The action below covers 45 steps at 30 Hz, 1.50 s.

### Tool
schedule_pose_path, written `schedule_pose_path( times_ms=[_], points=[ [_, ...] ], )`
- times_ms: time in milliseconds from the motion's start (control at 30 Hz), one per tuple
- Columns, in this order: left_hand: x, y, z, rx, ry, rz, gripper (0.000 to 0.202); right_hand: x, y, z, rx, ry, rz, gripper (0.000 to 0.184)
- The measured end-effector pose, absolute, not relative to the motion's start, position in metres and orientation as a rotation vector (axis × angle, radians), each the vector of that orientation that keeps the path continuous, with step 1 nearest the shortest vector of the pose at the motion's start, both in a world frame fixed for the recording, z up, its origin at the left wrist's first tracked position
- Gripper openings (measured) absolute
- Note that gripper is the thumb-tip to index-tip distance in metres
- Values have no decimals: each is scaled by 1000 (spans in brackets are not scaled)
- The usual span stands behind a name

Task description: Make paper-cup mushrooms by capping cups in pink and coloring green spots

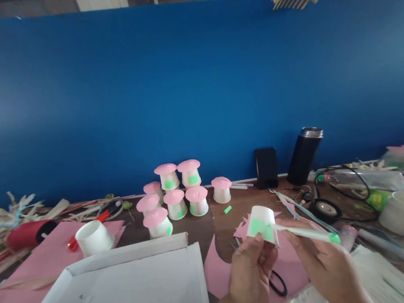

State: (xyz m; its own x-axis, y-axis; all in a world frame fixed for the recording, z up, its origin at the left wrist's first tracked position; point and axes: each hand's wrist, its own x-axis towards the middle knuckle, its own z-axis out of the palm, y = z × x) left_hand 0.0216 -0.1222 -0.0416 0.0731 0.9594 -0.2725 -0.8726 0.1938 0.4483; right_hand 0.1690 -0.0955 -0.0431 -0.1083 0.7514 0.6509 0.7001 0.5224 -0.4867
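A: Which containers on the counter [223, 227] come first, by size?

B: The white box tray [144, 299], with two dark ink marks on its floor. Then the black flask [304, 159] near the blue panel [191, 82]; its metal neck shows, but the contents are hidden. At the right stands a white bowl [393, 224]; what it holds is too blurred to tell.

A: And the person's grip?

B: The left hand [248, 271] is clamped on a white cup [262, 219], held tilted above the pink paper [287, 265], with the thumb against its green patch. The right hand [325, 264] pinches a green marker [316, 234], its front end at the cup's side.

A: How would that cup handle?

B: Probably very light, thin-walled and slightly springy; a hard squeeze could dent it. The stiffer rim or base edge looks the safest hold, since fingers on the green might smear it.

A: The marker?

B: Likely light, stiff and rather slick, best taken around mid-barrel. Its small green cap [227, 209] lies on the counter and could roll.
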Motion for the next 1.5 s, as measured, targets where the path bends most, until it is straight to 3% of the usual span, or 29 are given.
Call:
schedule_pose_path(
  times_ms=[1500],
  points=[
    [22, -123, -42, 204, 581, 1403, 15, 170, -101, -39, -1328, -1796, 43, 27]
  ],
)
